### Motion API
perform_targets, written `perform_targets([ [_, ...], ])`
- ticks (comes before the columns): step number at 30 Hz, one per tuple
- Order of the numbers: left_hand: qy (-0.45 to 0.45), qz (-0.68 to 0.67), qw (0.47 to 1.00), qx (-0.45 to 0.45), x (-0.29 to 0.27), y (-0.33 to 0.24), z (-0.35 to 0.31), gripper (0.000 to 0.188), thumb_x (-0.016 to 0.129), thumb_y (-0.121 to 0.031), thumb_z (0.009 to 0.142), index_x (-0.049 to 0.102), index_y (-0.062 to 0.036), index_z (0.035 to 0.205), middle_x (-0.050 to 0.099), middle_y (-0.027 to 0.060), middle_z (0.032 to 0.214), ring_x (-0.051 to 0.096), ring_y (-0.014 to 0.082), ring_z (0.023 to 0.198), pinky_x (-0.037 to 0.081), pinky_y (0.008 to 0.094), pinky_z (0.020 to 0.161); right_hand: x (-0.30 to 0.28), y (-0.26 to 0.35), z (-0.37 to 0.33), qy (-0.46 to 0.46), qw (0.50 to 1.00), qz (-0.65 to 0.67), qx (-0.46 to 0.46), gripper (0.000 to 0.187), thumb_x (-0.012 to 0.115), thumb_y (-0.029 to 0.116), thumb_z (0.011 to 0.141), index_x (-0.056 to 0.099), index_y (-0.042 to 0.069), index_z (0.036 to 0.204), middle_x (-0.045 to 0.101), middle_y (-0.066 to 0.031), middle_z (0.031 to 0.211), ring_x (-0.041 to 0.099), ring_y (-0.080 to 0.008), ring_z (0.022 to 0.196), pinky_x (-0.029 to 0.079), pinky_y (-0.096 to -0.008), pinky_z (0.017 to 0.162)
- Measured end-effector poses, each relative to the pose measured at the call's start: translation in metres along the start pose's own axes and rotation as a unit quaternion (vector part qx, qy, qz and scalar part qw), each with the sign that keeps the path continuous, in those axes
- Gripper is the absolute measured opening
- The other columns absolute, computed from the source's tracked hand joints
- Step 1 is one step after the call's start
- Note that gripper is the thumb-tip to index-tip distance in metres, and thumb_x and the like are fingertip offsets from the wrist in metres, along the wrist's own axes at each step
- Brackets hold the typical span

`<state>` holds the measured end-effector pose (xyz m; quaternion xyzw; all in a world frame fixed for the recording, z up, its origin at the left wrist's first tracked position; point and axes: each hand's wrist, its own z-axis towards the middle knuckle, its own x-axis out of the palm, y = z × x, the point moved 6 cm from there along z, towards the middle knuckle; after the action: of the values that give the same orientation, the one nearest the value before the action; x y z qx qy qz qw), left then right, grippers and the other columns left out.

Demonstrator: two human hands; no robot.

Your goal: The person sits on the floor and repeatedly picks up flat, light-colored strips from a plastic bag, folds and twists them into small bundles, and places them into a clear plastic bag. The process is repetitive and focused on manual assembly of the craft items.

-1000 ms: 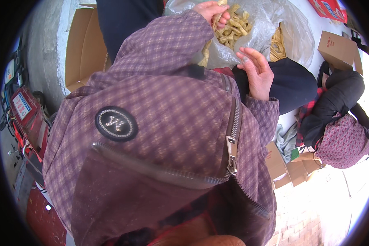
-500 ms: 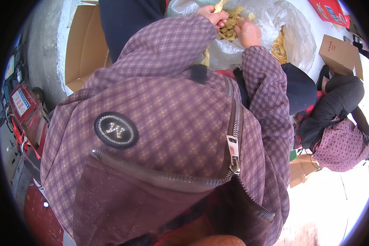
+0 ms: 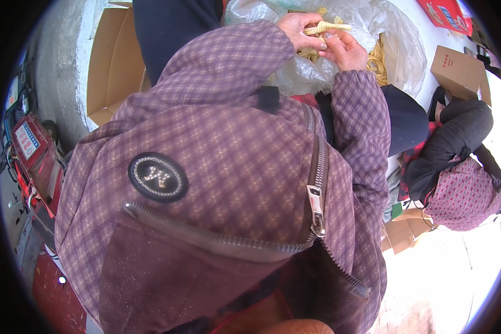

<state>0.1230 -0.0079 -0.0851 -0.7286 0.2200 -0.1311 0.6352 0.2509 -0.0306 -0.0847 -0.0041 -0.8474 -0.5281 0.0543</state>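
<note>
The left hand has its grip closed on a yellow knotted strip, up over the clear bag. The right hand is over the bag too, fingertips by the strip; I can't tell if they pinch it. The hands are close, maybe so both can reach the strip. More yellow strips lie inside the bag, which likely keeps them together.

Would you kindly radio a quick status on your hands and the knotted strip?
Left hand gripping knotted yellow strip. Right hand close by, contact unclear. Hands partly hide yellow pieces in plastic bag.
</note>
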Motion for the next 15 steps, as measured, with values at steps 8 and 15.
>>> perform_targets([
  [8, 0.041, 0.025, 0.999, -0.012, 0.012, 0.001, -0.006, 0.031, 0.069, -0.018, 0.076, 0.056, -0.0023, 0.1, 0.058, 0.002, 0.085, 0.053, 0.011, 0.078, 0.044, 0.026, 0.072, -0.005, -0.002, -0.01, 0.002, 0.997, -0.056, 0.043, 0.025, 0.061, 0.024, 0.083, 0.062, 0.003, 0.071, 0.05, 0.0012, 0.052, 0.04, -0.0052, 0.043, 0.029, -0.0194, 0.04],
  [15, 0.073, -0.155, 0.982, -0.079, 0.017, -0.004, -0.007, 0.022, 0.057, -0.028, 0.086, 0.059, -0.0065, 0.091, 0.052, -0.0045, 0.065, 0.046, 0.0033, 0.06, 0.035, 0.0191, 0.053, 0.005, -0.003, -0.007, -0.004, 0.985, 0.163, 0.053, 0.025, 0.062, 0.024, 0.082, 0.059, 0.004, 0.067, 0.041, 0.0026, 0.045, 0.034, -0.0042, 0.038, 0.025, -0.0215, 0.036],
])
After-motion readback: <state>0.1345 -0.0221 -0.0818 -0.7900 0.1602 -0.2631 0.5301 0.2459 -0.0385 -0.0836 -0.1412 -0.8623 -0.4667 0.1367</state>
